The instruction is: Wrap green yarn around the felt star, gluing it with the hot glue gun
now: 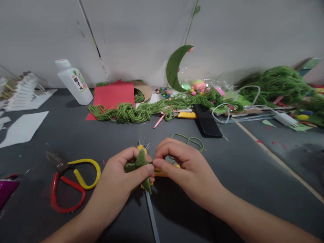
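A small star wrapped in green yarn (141, 158) is held between the thumb and fingers of my left hand (126, 172). My right hand (181, 160) is closed in a pinch at the star's right side, on green yarn whose end my fingertips mostly hide. Loose loops of that yarn (194, 139) lie on the table behind my right hand. Below the star, a yellow tool (162, 173) is partly covered by both hands. A grey strip (151, 216) runs toward me from beneath the star.
Red-and-yellow-handled cutters (68, 182) lie at left. Behind stand a white bottle (76, 84), red paper (113, 94), a green yarn bundle (129, 113) and a black phone (207, 121). A green crescent (174, 69) leans by the wall; a white charger (285, 118) lies right.
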Available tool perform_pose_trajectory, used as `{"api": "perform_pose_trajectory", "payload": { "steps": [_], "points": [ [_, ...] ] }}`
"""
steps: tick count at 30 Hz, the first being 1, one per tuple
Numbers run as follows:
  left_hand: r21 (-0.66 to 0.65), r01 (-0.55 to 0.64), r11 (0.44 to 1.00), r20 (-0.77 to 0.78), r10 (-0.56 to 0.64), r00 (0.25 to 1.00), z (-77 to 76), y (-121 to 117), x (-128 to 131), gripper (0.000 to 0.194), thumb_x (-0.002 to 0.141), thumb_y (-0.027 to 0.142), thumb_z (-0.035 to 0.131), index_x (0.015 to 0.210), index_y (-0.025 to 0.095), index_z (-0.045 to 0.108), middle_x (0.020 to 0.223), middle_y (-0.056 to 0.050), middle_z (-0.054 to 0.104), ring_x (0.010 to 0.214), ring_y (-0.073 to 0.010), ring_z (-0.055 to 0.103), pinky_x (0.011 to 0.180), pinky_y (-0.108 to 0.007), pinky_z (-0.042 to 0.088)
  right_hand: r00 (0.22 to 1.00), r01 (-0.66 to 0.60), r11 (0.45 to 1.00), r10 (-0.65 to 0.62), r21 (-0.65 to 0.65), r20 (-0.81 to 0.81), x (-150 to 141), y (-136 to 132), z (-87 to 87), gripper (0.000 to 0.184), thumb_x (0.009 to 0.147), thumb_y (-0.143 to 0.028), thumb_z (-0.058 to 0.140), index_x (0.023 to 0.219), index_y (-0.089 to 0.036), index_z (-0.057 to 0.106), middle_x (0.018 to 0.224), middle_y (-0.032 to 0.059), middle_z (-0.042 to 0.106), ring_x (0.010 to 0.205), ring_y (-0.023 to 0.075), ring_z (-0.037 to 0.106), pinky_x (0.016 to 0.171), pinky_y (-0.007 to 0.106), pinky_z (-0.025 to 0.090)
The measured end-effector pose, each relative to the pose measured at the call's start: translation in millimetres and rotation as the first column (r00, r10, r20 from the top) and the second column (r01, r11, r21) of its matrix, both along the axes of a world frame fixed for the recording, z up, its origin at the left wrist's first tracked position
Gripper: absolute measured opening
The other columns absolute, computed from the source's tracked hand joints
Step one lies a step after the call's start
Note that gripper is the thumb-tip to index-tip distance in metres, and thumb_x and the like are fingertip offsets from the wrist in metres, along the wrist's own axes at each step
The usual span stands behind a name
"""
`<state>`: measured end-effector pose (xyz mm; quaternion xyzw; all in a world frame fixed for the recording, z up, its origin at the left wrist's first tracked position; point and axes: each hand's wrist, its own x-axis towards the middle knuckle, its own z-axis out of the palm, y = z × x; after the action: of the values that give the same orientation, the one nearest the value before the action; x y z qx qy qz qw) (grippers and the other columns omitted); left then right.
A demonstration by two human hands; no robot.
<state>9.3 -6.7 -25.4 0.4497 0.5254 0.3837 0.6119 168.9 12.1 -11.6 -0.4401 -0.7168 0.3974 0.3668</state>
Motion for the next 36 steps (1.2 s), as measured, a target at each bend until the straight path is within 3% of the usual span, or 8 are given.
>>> {"api": "perform_pose_trajectory", "payload": {
  "steps": [3, 6, 8, 14, 23, 28, 32, 36],
  "points": [
    [-0.025, -0.023, 0.999, 0.073, 0.025, 0.997, 0.5, 1.1, -0.3, 0.008, 0.074, 0.025, 0.066, 0.073, 0.018, 0.060, 0.062, 0.003, 0.062, 0.058, -0.0102, 0.056, 0.058, -0.020, 0.045, 0.990, -0.030, 0.988, 0.008, -0.153, -0.141, -1.6, 0.5, -2.9, 0.006, 0.080, -0.020, 0.057, 0.074, -0.018, 0.056, 0.077, 0.0002, 0.058, 0.074, 0.0126, 0.055, 0.068, 0.025, 0.043],
    [-0.024, -0.089, 0.996, 0.128, 0.092, 0.988, -0.3, 3.5, -0.9, 0.009, 0.074, 0.025, 0.066, 0.073, 0.018, 0.061, 0.065, 0.002, 0.063, 0.061, -0.0104, 0.057, 0.060, -0.020, 0.045, 0.947, -0.135, 0.907, 0.000, -0.399, -0.322, -4.9, -0.5, -8.3, 0.009, 0.086, -0.023, 0.046, 0.094, -0.019, 0.050, 0.084, 0.0010, 0.060, 0.077, 0.0121, 0.059, 0.071, 0.026, 0.046],
    [-0.017, -0.139, 0.990, 0.158, 0.140, 0.978, -1.2, 5.1, -1.0, 0.009, 0.073, 0.023, 0.067, 0.072, 0.017, 0.061, 0.067, 0.002, 0.064, 0.064, -0.0105, 0.057, 0.063, -0.020, 0.046, 0.966, -0.116, 0.901, 0.004, -0.419, -0.258, -7.6, -3.3, -12.5, 0.013, 0.089, -0.024, 0.040, 0.099, -0.019, 0.048, 0.078, 0.0000, 0.059, 0.069, 0.0116, 0.058, 0.066, 0.025, 0.047],
    [-0.127, -0.181, 0.975, 0.320, 0.213, 0.923, -1.9, 7.0, 1.5, 0.005, 0.073, 0.016, 0.066, 0.075, 0.015, 0.062, 0.065, 0.002, 0.059, 0.063, -0.0087, 0.056, 0.063, -0.018, 0.046, 0.978, 0.028, 0.999, -0.021, -0.031, 0.209, -11.2, -11.9, -21.0, 0.014, 0.089, -0.023, 0.042, 0.101, -0.020, 0.049, 0.071, -0.0001, 0.064, 0.060, 0.0134, 0.059, 0.056, 0.024, 0.041],
    [-0.137, -0.239, 0.961, 0.353, 0.273, 0.895, 1.0, 3.7, 4.0, 0.009, 0.070, 0.011, 0.066, 0.077, 0.015, 0.062, 0.072, 0.002, 0.060, 0.064, -0.0078, 0.055, 0.066, -0.019, 0.046, 0.945, -0.092, 0.946, -0.014, 0.309, 0.326, -9.7, -11.7, -22.1, 0.014, 0.087, -0.015, 0.042, 0.077, -0.018, 0.052, 0.068, 0.0013, 0.057, 0.060, 0.0125, 0.051, 0.055, 0.022, 0.038],
    [-0.118, -0.222, 0.968, 0.326, 0.249, 0.912, -0.4, 4.1, 3.8, 0.009, 0.070, 0.012, 0.066, 0.077, 0.015, 0.062, 0.069, 0.002, 0.061, 0.064, -0.0084, 0.055, 0.065, -0.019, 0.045, 0.939, -0.160, 0.936, 0.046, 0.315, 0.341, -7.0, -10.3, -19.4, 0.017, 0.085, -0.011, 0.040, 0.077, -0.017, 0.053, 0.072, 0.0016, 0.052, 0.062, 0.0118, 0.047, 0.055, 0.020, 0.037],
    [-0.032, -0.224, 0.974, 0.184, 0.226, 0.957, -2.8, 5.2, 0.9, 0.008, 0.070, 0.017, 0.066, 0.072, 0.018, 0.059, 0.069, 0.004, 0.060, 0.063, -0.0094, 0.053, 0.063, -0.020, 0.044, 0.878, -0.200, 0.882, -0.032, 0.427, 0.477, -5.7, -12.4, -17.8, 0.020, 0.084, -0.012, 0.039, 0.077, -0.015, 0.057, 0.066, 0.0001, 0.048, 0.054, 0.0109, 0.041, 0.048, 0.021, 0.030],
    [0.217, -0.153, 0.964, -0.222, 0.201, 0.954, 0.8, 5.3, -1.2, 0.010, 0.070, 0.020, 0.066, 0.064, 0.020, 0.058, 0.074, 0.003, 0.063, 0.072, -0.0133, 0.055, 0.066, -0.021, 0.042, 0.821, -0.265, 0.752, -0.153, 0.603, 0.551, -2.6, -13.1, -13.5, 0.023, 0.087, -0.015, 0.040, 0.076, -0.015, 0.060, 0.061, -0.0005, 0.048, 0.051, 0.0114, 0.039, 0.047, 0.023, 0.026]
  ]
}}
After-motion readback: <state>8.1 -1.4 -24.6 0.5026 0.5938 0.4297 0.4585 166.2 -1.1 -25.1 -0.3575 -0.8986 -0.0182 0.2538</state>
